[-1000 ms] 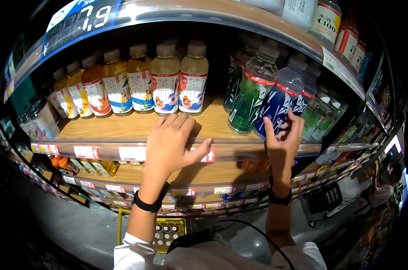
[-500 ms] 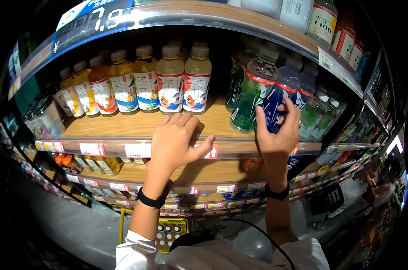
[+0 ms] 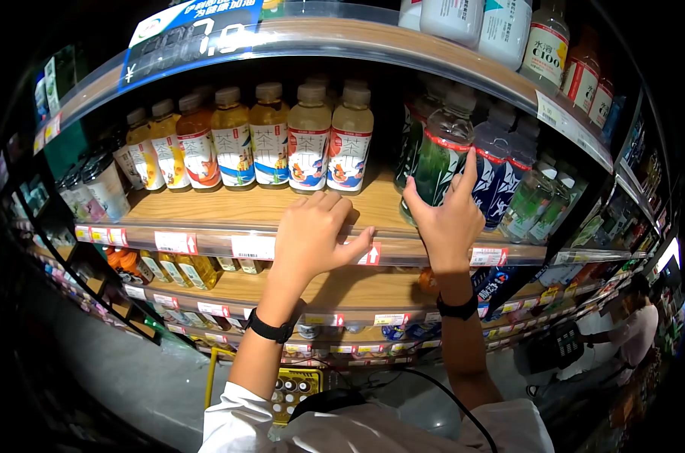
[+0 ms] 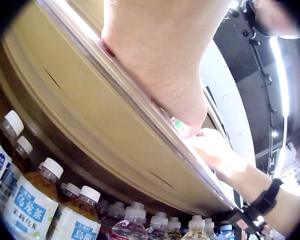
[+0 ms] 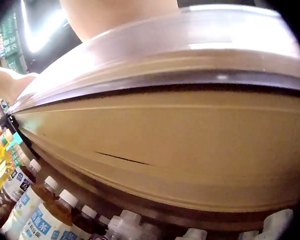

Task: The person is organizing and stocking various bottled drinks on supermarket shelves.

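Note:
In the head view my left hand (image 3: 312, 234) rests on the shelf's front edge (image 3: 403, 245), fingers forward and thumb out to the right. Just beyond its fingertips stand two pale tea bottles (image 3: 308, 151) with white labels and red bands. My right hand (image 3: 450, 223) is in front of a green bottle (image 3: 442, 162), its thumb and index finger spread apart on either side of the bottle in this view. The lower part of that bottle is partly hidden by the hand. Dark blue bottles (image 3: 492, 162) stand right beside it.
More tea bottles (image 3: 233, 143) line the shelf to the left. Above hangs another shelf with a price sign (image 3: 199, 41). Small clear-green bottles (image 3: 535, 200) stand at the right. A yellow crate (image 3: 301, 377) holding bottles is below, and another person (image 3: 637, 332) is at the far right.
My right hand has moved left from in front of the blue bottle to the green bottle, its thumb and index finger spreading. The left hand stays on the shelf edge, while the head view has shifted.

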`<state>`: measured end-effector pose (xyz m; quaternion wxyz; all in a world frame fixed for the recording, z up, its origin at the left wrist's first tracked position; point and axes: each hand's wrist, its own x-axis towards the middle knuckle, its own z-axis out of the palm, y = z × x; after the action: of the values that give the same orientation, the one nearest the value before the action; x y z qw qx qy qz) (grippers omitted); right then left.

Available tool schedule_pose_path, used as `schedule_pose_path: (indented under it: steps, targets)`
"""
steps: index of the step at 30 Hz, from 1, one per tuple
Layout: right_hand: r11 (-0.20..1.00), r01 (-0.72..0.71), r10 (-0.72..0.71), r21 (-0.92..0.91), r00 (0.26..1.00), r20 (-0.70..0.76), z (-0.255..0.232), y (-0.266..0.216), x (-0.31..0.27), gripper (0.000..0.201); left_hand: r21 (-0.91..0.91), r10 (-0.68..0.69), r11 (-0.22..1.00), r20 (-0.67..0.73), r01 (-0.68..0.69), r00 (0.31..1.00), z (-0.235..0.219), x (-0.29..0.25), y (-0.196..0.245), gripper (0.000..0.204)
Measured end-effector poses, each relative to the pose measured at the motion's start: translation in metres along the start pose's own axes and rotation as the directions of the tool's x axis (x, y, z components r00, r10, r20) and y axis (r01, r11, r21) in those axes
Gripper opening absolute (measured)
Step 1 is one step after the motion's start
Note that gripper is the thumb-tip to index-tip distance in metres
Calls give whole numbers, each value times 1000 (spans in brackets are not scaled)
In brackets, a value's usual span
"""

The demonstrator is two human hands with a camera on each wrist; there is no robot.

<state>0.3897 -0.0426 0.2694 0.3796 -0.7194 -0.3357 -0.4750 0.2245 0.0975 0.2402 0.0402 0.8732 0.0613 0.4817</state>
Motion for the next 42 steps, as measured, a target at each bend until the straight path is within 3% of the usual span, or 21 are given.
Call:
schedule_pose_path:
  steps: [4, 9, 14, 16, 18, 19, 21, 22, 23, 24, 26, 28, 30, 31, 33, 34, 35, 38, 39, 40, 42]
  targets:
    - [975, 162, -141, 150, 980, -141, 7, 13, -7, 89, 19, 24, 1000, -9, -23, 1000, -1, 0, 0, 34]
    - [929, 196, -156, 314, 977, -147, 11, 19, -11, 81, 41, -18, 999, 56, 16, 998, -5, 1, 1, 36]
    - [881, 290, -247, 373, 956, -159, 8, 14, -8, 83, -255, -108, 963, -69, 87, 992, -8, 4, 2, 70]
    - [848, 415, -346, 331, 905, -247, 10, 14, -8, 79, -339, -144, 932, -16, 130, 990, -10, 5, 6, 78]
    - [782, 592, -510, 195, 787, -346, 9, 14, -7, 68, -615, -158, 786, -105, 61, 982, -6, 9, 19, 80]
    - [733, 664, -602, 151, 735, -312, 5, 20, -10, 61, -557, -110, 830, -164, 0, 980, -8, 15, 28, 80]
    - [624, 780, -750, 40, 612, -251, 1, 26, -19, 42, -755, -260, 646, -81, 111, 962, -4, 14, 51, 80]
    - [622, 782, -752, 42, 612, -244, 3, 28, -18, 42, -837, -316, 514, 18, 187, 949, 1, 14, 53, 81]
    - [600, 795, -704, 90, 578, -413, 5, 30, -14, 43, -854, -322, 494, -6, 163, 947, 2, 9, 58, 84]
    - [570, 811, -625, 129, 531, -572, 8, 32, -11, 44, -840, -243, 541, -205, -43, 948, 4, 11, 61, 86]
    - [703, 696, -466, 150, 609, -642, 22, 42, -16, 59, -906, -126, 406, -186, -121, 974, 0, 11, 65, 92]
    - [787, 575, -387, 222, 742, -548, 6, 30, -23, 76, -906, -96, 404, -178, -125, 979, 1, 12, 62, 99]
    - [759, 593, -487, 271, 792, -368, -6, 36, -25, 96, -885, -54, 460, -105, -68, 993, -2, 14, 60, 100]
    - [743, 512, -408, 431, 857, -315, 1, 40, -29, 92, -794, 17, 602, -87, -80, 996, -8, 17, 58, 101]
    - [697, 187, -193, 692, 979, -70, 8, 45, -37, 82, -768, 148, 600, -169, -225, 974, -12, 26, 64, 97]
    - [647, -67, -62, 760, 988, 140, 6, 47, -44, 76, -636, 326, 675, -197, -374, 925, -19, 35, 65, 99]
    - [659, -125, -31, 742, 981, 193, 8, 49, -50, 73, -528, 373, 701, -301, -479, 878, -13, 40, 72, 93]
    - [776, 166, -222, 609, 975, 17, 11, 59, -59, 65, -427, 365, 798, -219, -426, 905, -9, 45, 80, 79]
    - [783, 226, -255, 579, 966, -32, 12, 62, -58, 62, -460, 355, 789, -199, -407, 914, -23, 45, 80, 50]
    - [784, 275, -281, 556, 957, -76, 18, 62, -57, 60, -394, 358, 787, -335, -474, 872, -6, 47, 69, 46]
    - [777, 366, -318, 511, 930, -182, 26, 61, -47, 54, -251, 380, 878, -151, -407, 913, -20, 47, 58, 45]
